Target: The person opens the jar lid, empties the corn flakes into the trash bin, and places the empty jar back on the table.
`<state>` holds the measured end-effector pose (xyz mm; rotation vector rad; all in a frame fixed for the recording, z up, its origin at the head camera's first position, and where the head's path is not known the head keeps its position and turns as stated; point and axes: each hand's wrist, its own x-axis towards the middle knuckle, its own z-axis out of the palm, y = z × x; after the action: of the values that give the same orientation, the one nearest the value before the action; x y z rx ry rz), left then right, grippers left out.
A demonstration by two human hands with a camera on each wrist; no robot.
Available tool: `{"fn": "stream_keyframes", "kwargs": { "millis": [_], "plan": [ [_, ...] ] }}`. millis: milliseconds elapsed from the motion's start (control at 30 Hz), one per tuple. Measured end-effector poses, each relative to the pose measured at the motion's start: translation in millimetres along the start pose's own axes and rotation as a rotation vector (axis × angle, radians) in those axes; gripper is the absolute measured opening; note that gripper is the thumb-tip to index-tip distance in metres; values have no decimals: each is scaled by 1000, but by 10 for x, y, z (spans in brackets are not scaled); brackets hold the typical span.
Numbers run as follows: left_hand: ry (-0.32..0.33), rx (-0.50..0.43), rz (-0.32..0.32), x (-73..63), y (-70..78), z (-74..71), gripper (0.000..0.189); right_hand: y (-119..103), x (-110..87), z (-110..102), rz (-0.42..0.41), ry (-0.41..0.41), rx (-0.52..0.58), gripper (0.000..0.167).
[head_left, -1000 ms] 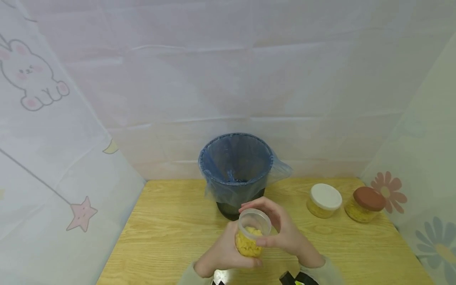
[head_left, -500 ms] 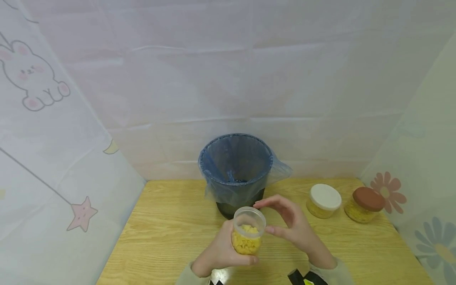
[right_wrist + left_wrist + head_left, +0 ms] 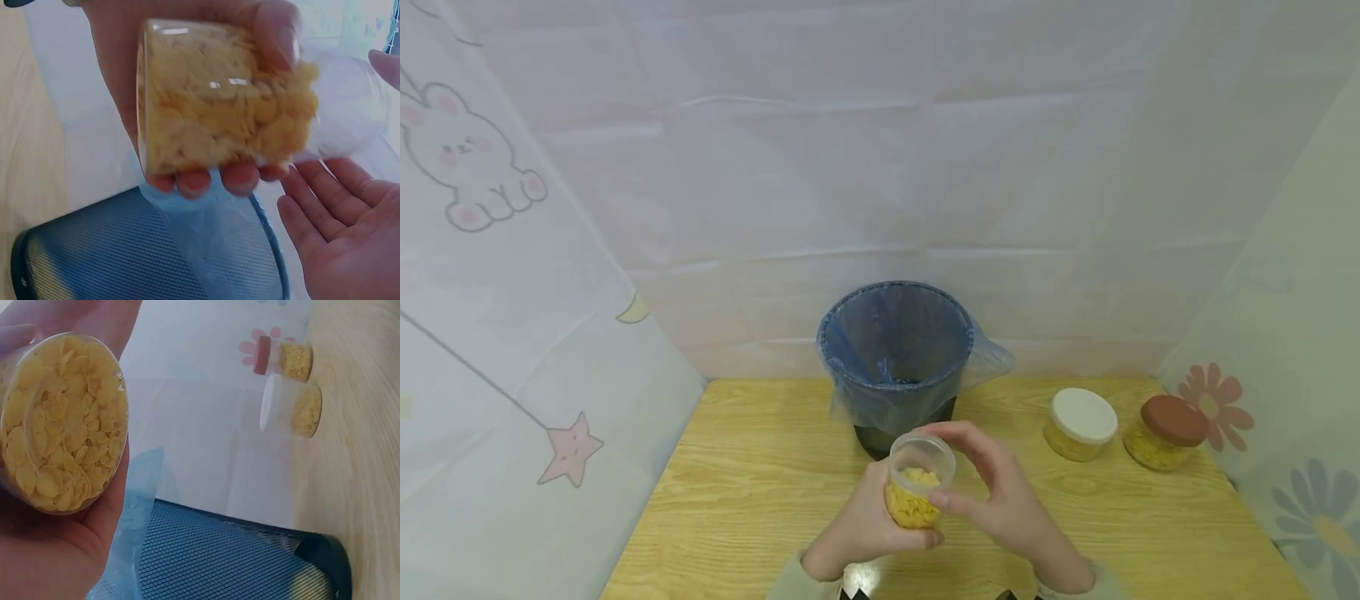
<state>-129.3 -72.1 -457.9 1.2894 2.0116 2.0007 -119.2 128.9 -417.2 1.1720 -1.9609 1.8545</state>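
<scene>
A clear plastic jar (image 3: 913, 505) of yellow flakes, like cornflakes, is held tilted above the table in front of the bin. My left hand (image 3: 867, 518) grips its body, with the thumb along the near side and fingers behind; in the right wrist view those fingertips show below the flakes. My right hand (image 3: 1000, 492) is curled about the jar's clear top, thumb at the near edge and fingertips at the far edge. The left wrist view shows the jar's base (image 3: 65, 425) packed with flakes. The right wrist view shows the right fingers (image 3: 334, 197) beside the clear upper end.
A dark mesh bin (image 3: 872, 440) lined with a blue bag (image 3: 898, 333) stands just beyond my hands. At the right are a white-lidded jar (image 3: 1081, 423) and a brown-lidded jar (image 3: 1167, 432), both with yellow contents. Printed cloth walls surround the wooden table (image 3: 737, 483).
My right hand loosened and drew back from the jar's top, then closed around it again. The left hand kept its grip, and the jar shifted slightly left.
</scene>
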Motion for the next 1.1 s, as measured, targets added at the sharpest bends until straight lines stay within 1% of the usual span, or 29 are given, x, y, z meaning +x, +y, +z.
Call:
{"fn": "stream_keyframes", "kwargs": {
  "millis": [100, 200, 333, 400, 500, 700, 833, 1000, 1100],
  "plan": [
    [-30, -13, 12, -2, -34, 17, 55, 2, 15, 75, 29, -7, 26, 63],
    [-66, -4, 47, 5, -63, 35, 57, 9, 48, 151, 47, -11, 80, 63],
    [-77, 65, 96, 8, -86, 48, 60, 24, 85, 227, 76, -6, 124, 60],
    [-68, 86, 98, 5, -92, 54, 62, 29, 88, 242, 86, 5, 123, 58],
    [-55, 76, 76, -5, -93, 64, 62, 28, 84, 246, 108, 15, 118, 56],
    [-36, 26, 27, -18, -95, 79, 60, 16, 67, 194, 142, 22, 67, 58],
    [-1, 35, 8, -30, -96, 63, 60, 30, 33, 114, 170, 31, 26, 61],
    [47, 47, -55, -51, -78, 35, 59, 83, -13, 10, 165, 39, -24, 64],
    [61, 56, -68, -58, -66, 15, 59, 98, -33, -39, 139, 47, -27, 62]
  ]
}}
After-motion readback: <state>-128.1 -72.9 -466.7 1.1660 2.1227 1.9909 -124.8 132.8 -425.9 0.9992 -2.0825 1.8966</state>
